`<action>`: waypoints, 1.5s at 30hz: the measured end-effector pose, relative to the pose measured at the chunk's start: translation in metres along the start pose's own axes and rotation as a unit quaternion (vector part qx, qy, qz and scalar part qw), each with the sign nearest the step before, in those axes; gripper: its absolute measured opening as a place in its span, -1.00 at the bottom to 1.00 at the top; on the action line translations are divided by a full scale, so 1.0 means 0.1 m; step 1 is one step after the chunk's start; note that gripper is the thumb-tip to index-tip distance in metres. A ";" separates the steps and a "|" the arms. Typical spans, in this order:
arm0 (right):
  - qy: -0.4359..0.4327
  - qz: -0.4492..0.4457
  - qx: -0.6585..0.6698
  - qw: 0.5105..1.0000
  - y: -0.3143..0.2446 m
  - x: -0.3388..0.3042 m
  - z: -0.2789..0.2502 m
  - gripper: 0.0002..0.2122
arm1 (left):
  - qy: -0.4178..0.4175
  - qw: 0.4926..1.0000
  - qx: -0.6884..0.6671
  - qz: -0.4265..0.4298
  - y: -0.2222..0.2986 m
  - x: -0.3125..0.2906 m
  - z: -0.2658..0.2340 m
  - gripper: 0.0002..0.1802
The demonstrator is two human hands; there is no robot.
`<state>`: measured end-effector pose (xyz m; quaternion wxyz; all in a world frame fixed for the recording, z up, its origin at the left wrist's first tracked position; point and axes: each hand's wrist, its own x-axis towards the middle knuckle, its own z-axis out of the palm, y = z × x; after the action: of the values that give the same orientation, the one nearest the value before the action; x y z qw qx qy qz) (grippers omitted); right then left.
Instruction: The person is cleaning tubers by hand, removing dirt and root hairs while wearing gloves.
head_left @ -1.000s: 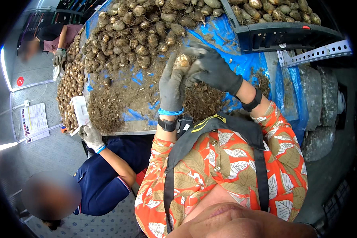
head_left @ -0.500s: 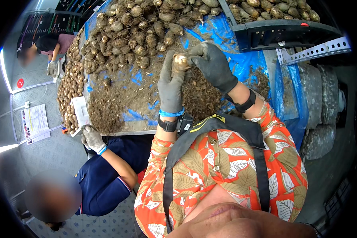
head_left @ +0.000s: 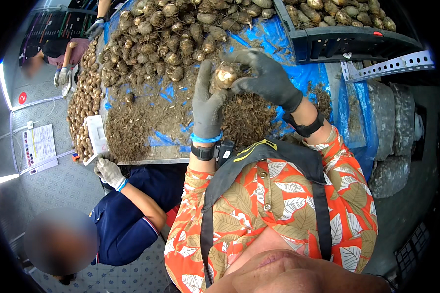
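Note:
Over the work table, my gloved left hand (head_left: 208,100) holds a taro corm (head_left: 225,76) between thumb and fingers, its pale cut end facing up. My gloved right hand (head_left: 271,78) is curved at the corm's right side, thumb and fingers apart, the thumb tip close against it; whether it touches I cannot tell. Below and between the hands lies a heap of brown root fibres (head_left: 247,117). Beyond them rises a large pile of hairy, untrimmed taro corms (head_left: 166,34).
A black crate (head_left: 347,40) of corms stands at far right, near a perforated white metal bar (head_left: 391,66). Cleaner corms (head_left: 85,88) line the table's left edge beside a white tray (head_left: 98,136). A co-worker in navy (head_left: 127,219) sits at my left; other people work farther off.
My right hand has opened from its pinch on the corm and moved slightly right. The corm has turned, showing its cut end more. A co-worker's gloved hand has appeared at the upper left.

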<state>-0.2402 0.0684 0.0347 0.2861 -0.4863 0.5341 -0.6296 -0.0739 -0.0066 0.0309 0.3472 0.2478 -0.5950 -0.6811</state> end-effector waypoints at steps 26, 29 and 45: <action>-0.100 0.043 -0.046 0.993 0.32 -0.07 -0.05 -0.73 | -0.080 0.980 0.171 -0.056 0.12 -0.06 0.02 0.01; -0.131 -0.054 -0.259 0.956 0.50 -0.03 -0.08 -0.75 | -0.104 0.988 0.108 -0.030 0.00 -0.09 -0.08 0.10; -0.379 -0.075 -0.277 0.880 0.25 -0.31 0.19 -0.85 | 0.014 0.996 0.065 -0.059 -0.18 0.00 -0.12 -0.32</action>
<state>-0.2154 0.0812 0.0003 0.2721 -0.7856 0.4998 -0.2430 -0.0680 -0.0131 0.0116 0.2980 0.3144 -0.6173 -0.6567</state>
